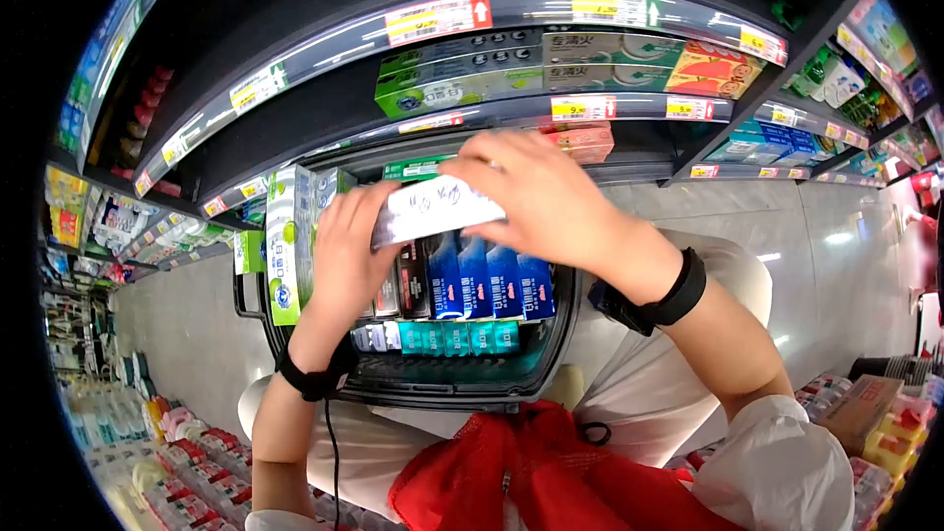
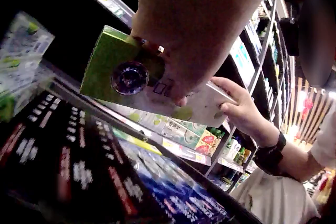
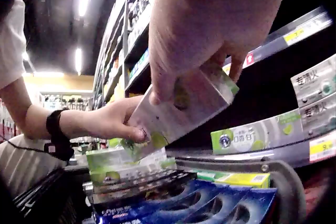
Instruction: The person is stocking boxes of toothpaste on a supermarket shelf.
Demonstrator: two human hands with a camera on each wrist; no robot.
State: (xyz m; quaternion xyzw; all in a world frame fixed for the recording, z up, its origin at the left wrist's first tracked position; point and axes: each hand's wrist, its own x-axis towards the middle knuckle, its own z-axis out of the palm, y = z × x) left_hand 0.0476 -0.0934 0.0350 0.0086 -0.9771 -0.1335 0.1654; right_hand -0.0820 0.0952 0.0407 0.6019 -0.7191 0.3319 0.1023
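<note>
We see the box held over the basket, the left hand gripping one end and the right hand the other. We judge it light, stiff card, smooth enough to slip and easily dented; we favour gentle holds at both ends, across opposite faces.

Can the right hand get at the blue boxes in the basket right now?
Probably not immediately: the right hand and left hand both hold a carton, though nothing seems to lie on the blue boxes.
</note>
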